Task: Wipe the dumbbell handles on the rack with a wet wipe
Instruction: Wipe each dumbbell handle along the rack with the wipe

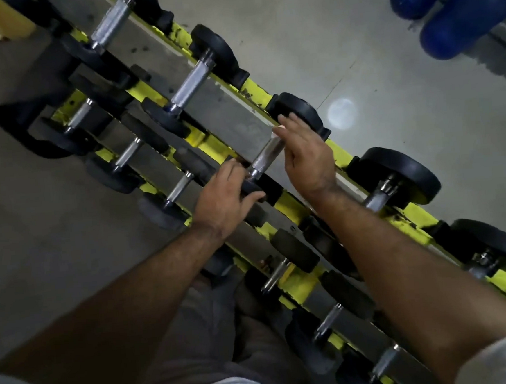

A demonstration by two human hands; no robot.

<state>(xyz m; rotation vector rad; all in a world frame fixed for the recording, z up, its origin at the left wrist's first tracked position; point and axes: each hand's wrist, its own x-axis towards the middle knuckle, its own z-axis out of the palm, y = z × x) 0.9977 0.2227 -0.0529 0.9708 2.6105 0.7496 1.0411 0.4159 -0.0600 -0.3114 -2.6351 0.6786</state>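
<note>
Head view, tilted, looking down, close

you're in a gym weight area: a yellow tiered rack [292, 205] lined with black dumbbells [206, 74] with knurled steel handles [190, 84], standing on a bare grey concrete floor [390, 105] beside blue cylinders [468, 20].

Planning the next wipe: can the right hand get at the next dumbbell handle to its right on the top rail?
Probably yes: that handle lies bare beside the right hand, with only the forearm partly over it.
</note>
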